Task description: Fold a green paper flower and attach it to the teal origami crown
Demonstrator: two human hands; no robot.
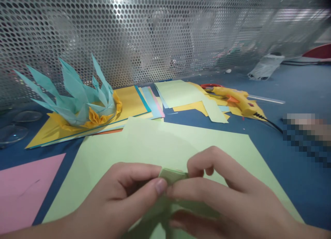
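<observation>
A small folded piece of green paper [172,175] is held between my two hands, just above a large light green sheet [144,142]. My left hand [129,194] pinches its left edge between thumb and forefinger. My right hand [219,187] grips the right side of the same piece, its forefinger bent at the far edge and its thumb at the near edge. The lower part of the piece is hidden by my fingers and shadow.
A teal and yellow paper flower [77,97] stands back left on yellow sheets [129,101]. A pink sheet [28,187] lies left. Behind are green paper [181,94], a yellow glue gun [235,97] and a perforated metal panel [155,35]. Glasses [12,133] lie far left.
</observation>
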